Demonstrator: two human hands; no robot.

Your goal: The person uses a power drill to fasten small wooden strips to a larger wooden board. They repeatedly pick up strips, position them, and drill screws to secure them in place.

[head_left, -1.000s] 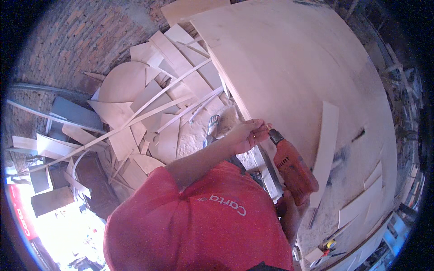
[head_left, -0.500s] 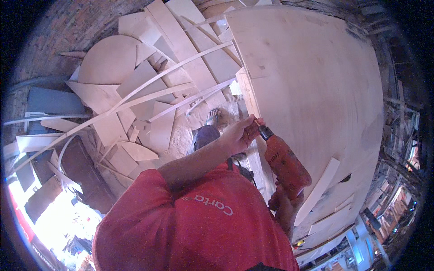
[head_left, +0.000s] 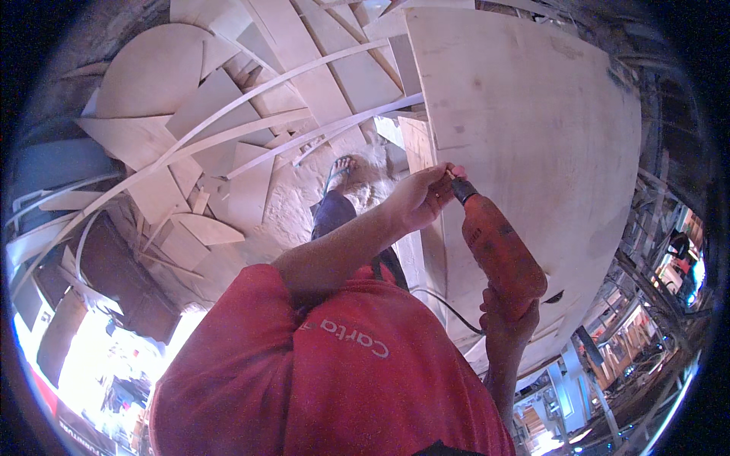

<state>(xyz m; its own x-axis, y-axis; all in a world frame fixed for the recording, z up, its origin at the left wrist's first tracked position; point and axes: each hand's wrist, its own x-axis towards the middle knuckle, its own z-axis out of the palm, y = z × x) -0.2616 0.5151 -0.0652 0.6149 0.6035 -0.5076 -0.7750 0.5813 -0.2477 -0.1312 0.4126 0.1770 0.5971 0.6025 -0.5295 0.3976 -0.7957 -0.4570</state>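
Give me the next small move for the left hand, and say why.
Probably draw the left hand back before the red drill spins: the left fingertips are close to the front of the dark chuck, and the right hand grips the drill's rear, so turning could catch them.

blown-out glare lower left, black corners, curved fisheye edges, slight grain

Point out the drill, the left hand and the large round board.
Drill (head_left: pixel 502 247), head view: middle of its orange body.
Left hand (head_left: pixel 420 199), head view: middle of the hand.
Large round board (head_left: pixel 153 73), head view: its flat face.
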